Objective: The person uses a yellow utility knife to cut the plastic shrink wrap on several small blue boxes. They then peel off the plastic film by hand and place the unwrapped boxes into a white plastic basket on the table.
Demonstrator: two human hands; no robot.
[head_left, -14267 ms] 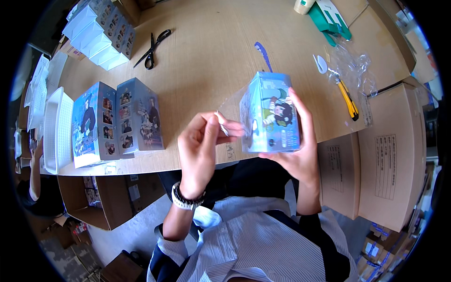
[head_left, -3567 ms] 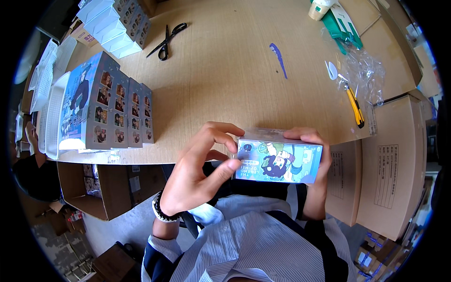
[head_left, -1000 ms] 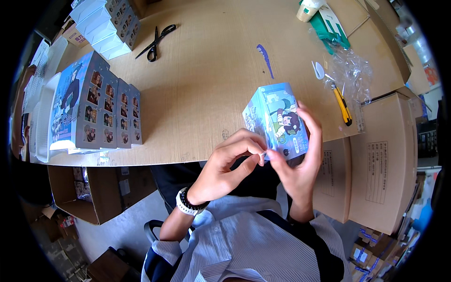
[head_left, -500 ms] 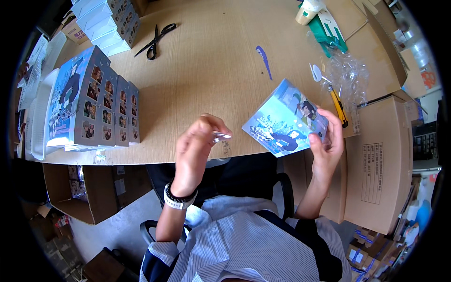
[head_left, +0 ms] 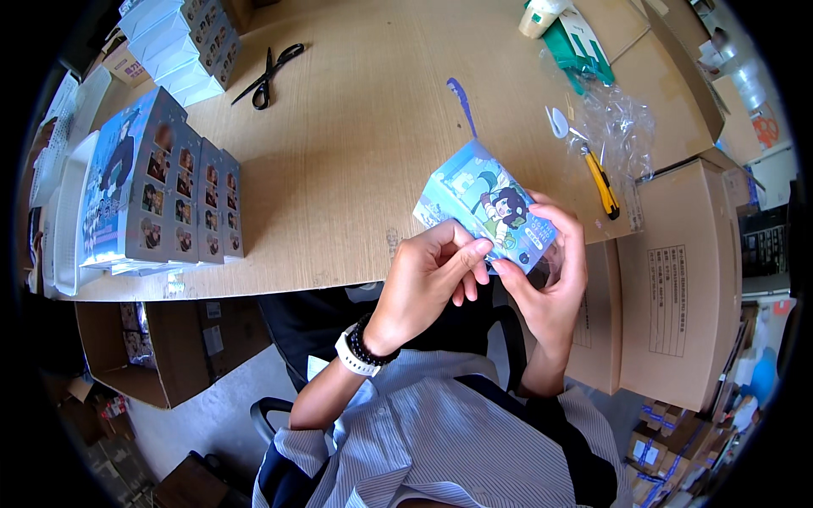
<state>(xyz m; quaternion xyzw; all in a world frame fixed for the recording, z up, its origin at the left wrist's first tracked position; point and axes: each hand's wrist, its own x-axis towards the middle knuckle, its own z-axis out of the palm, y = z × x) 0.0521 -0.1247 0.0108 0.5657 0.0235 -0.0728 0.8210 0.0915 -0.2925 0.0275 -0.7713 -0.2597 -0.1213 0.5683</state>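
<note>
A blue cardboard box (head_left: 495,199) printed with a cartoon figure is held tilted over the table's near edge. My right hand (head_left: 550,275) is closed around its right end, fingers on the far side and thumb at the lower edge. My left hand (head_left: 436,275) is against the box's near side. Its thumb and forefinger are pinched together at the printed face, the other fingers curled. Whatever sits in that pinch is hidden. On the left stands a row of similar printed boxes (head_left: 165,190), upright and close together.
Black scissors (head_left: 265,78) lie at the back left, near stacked boxes (head_left: 182,51). A purple strip (head_left: 462,106) lies beyond the held box. To the right are a yellow box cutter (head_left: 601,182), crumpled clear film (head_left: 622,127) and a cup (head_left: 542,17). Large cartons (head_left: 669,279) flank the table.
My left hand has moved right to the box; the small clear, shiny piece it pinched earlier is no longer visible. My right hand has drawn the box slightly left and turned it.
</note>
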